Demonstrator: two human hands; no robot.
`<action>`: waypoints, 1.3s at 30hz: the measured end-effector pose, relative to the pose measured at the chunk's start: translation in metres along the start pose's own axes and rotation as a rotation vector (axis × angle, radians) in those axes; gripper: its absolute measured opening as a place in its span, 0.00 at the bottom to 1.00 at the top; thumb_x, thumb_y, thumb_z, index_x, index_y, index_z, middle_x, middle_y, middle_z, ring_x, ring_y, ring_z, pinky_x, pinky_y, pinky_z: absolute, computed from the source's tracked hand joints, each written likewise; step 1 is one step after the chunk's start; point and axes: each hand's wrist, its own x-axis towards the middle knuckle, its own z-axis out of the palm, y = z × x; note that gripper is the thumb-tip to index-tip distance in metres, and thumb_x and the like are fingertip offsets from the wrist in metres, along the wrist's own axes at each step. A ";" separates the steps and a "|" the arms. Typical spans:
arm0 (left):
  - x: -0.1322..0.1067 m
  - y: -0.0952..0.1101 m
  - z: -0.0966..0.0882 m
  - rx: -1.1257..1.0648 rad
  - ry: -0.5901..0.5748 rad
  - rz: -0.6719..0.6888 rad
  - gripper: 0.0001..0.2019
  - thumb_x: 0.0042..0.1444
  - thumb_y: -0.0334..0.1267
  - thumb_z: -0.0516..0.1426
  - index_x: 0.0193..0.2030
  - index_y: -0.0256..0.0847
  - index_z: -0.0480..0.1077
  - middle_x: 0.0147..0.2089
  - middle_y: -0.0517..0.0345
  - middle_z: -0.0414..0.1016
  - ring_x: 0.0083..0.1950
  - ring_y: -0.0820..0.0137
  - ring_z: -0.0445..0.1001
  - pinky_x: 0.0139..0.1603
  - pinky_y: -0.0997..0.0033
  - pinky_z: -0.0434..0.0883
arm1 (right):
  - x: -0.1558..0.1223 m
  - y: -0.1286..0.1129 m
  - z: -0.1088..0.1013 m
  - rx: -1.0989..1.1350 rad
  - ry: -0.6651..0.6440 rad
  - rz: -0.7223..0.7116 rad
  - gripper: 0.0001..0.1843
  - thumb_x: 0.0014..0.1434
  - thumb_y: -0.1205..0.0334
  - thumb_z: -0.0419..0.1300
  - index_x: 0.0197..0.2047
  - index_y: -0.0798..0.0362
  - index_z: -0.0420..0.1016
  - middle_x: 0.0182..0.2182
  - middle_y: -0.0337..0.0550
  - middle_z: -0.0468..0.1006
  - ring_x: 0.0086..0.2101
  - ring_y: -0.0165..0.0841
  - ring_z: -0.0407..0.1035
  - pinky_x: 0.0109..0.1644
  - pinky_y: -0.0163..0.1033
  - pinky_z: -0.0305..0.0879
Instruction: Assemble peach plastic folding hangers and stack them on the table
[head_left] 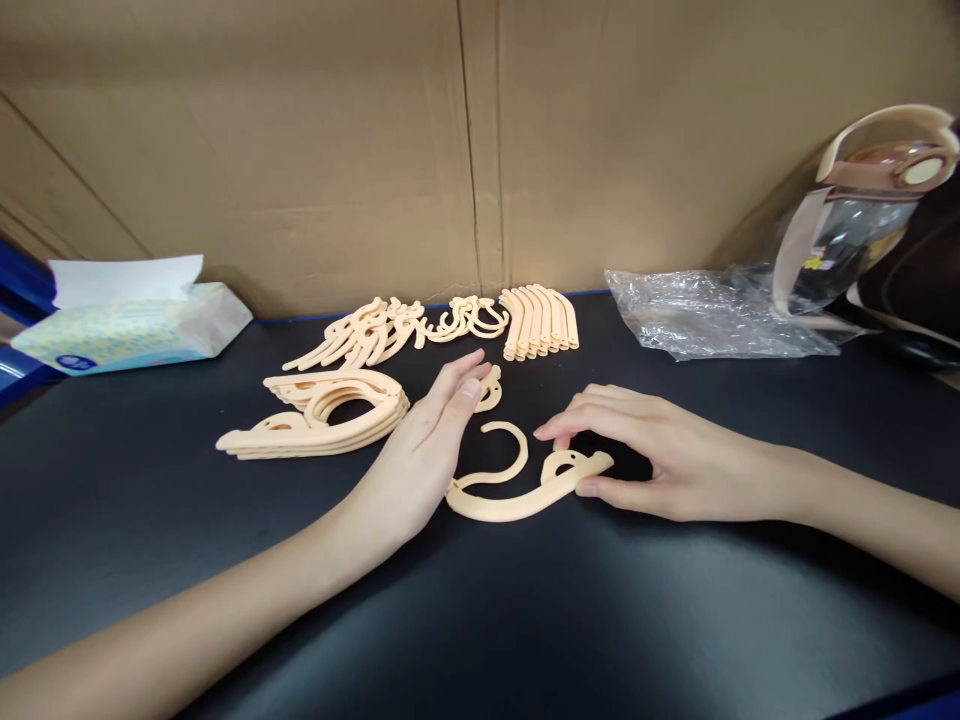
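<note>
A beige plastic folding hanger (pixel 506 505) lies in front of me, its curved hook turned upward and away. My left hand (pixel 420 450) is at its left side, fingers stretched forward and thumb close to them. A beige end with a hole pokes out beside those fingertips and seems to be the hanger's other arm, mostly hidden by the hand. My right hand (pixel 645 450) has its thumb on the near side of the right arm's end and its fingers behind the holed tab. Left of my left hand lies a stack of folded hangers (pixel 360 437).
Along the back of the black table (pixel 480 630) lie loose hanger parts (pixel 360 335), hooks (pixel 469 318) and a row of straight arms (pixel 538 320). A tissue pack (pixel 142 325) stands left; crumpled clear plastic (pixel 712 315) and a bottle (pixel 862 230) are right. Cardboard (pixel 300 150) rises behind.
</note>
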 end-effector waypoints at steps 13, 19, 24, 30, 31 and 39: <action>0.006 -0.004 -0.004 -0.004 -0.048 0.116 0.28 0.55 0.26 0.47 0.65 0.36 0.57 0.65 0.47 0.66 0.60 0.64 0.73 0.64 0.56 0.69 | 0.001 0.008 0.003 -0.077 0.053 0.021 0.16 0.65 0.65 0.57 0.56 0.53 0.68 0.45 0.45 0.76 0.44 0.35 0.67 0.49 0.41 0.65; 0.005 -0.003 -0.003 0.095 -0.031 0.119 0.26 0.56 0.26 0.49 0.62 0.39 0.62 0.66 0.52 0.66 0.60 0.65 0.73 0.63 0.57 0.69 | 0.002 0.012 0.005 -0.110 0.085 0.023 0.14 0.67 0.61 0.55 0.55 0.54 0.69 0.45 0.47 0.75 0.45 0.37 0.67 0.50 0.44 0.66; 0.003 0.000 -0.005 0.173 -0.042 0.146 0.23 0.58 0.28 0.49 0.60 0.39 0.66 0.61 0.53 0.70 0.60 0.65 0.72 0.63 0.58 0.69 | 0.002 0.015 0.005 -0.110 0.098 0.033 0.14 0.67 0.60 0.56 0.55 0.53 0.68 0.47 0.47 0.74 0.46 0.37 0.67 0.51 0.44 0.66; 0.003 0.001 -0.005 0.198 -0.024 0.137 0.20 0.56 0.28 0.50 0.55 0.41 0.68 0.58 0.53 0.72 0.59 0.64 0.72 0.62 0.55 0.69 | 0.000 0.015 0.005 -0.139 0.142 0.047 0.16 0.66 0.61 0.56 0.57 0.50 0.68 0.49 0.48 0.71 0.48 0.38 0.68 0.52 0.44 0.66; 0.003 0.001 -0.004 0.203 -0.018 0.140 0.19 0.56 0.28 0.50 0.54 0.41 0.68 0.58 0.53 0.72 0.59 0.64 0.71 0.63 0.54 0.68 | 0.000 0.015 0.004 -0.154 0.153 0.061 0.16 0.66 0.61 0.56 0.56 0.51 0.69 0.49 0.48 0.71 0.48 0.38 0.68 0.52 0.44 0.67; 0.002 0.004 -0.005 0.287 -0.052 0.226 0.22 0.52 0.30 0.54 0.55 0.41 0.67 0.59 0.52 0.70 0.63 0.63 0.66 0.70 0.52 0.58 | 0.000 0.017 0.007 -0.208 0.195 0.157 0.15 0.64 0.64 0.56 0.54 0.50 0.69 0.36 0.40 0.76 0.39 0.35 0.70 0.46 0.43 0.65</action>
